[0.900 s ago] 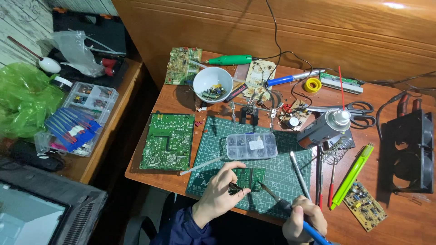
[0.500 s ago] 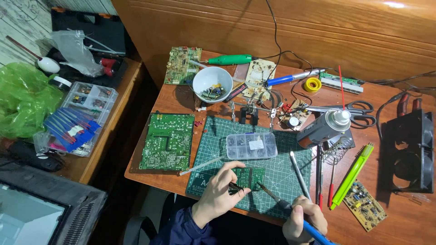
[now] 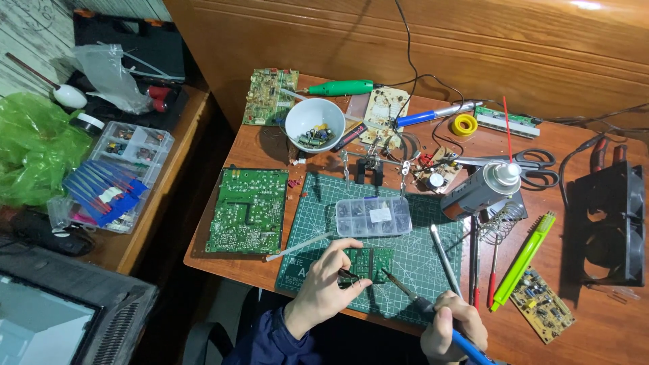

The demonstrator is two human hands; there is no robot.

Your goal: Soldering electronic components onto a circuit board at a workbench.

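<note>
Small green board (image 3: 370,262) lies flat on cutting mat (image 3: 378,243) nr surface's front edge. Left hand (image 3: 328,284) pinches tweezers (image 3: 350,277) at its left edge. Right hand (image 3: 451,326) wraps soldering iron (image 3: 412,299), long axis diagonal, tip pointing up-left onto board.

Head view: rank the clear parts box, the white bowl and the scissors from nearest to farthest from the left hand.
1. Clear parts box, just above the left hand on the cutting mat.
2. White bowl, farther up, near the table's back edge.
3. Scissors, far off to the upper right.
</note>
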